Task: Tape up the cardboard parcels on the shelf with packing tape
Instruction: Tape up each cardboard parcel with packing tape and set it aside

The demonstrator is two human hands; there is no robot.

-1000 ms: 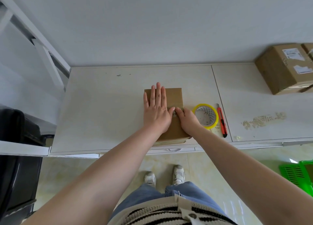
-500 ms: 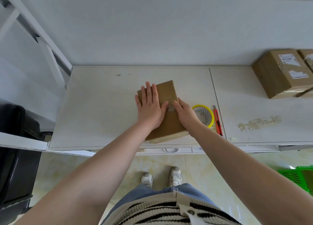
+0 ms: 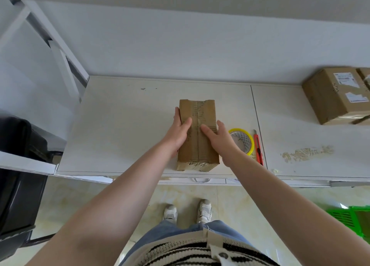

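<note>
Both hands on the box, mid-shelf.

The left hand (image 3: 178,134) grasps the box's (image 3: 197,145) left side, thumb on top; the right hand (image 3: 217,137) grasps its right side, thumb on the taped seam. Just right of it lie the tape roll (image 3: 242,140) and an orange knife (image 3: 258,148); 2 more parcels (image 3: 330,97) sit far right on the shelf (image 3: 120,125).

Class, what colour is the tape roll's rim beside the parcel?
Yellow; the tape roll shows clearly in the head view.
</note>
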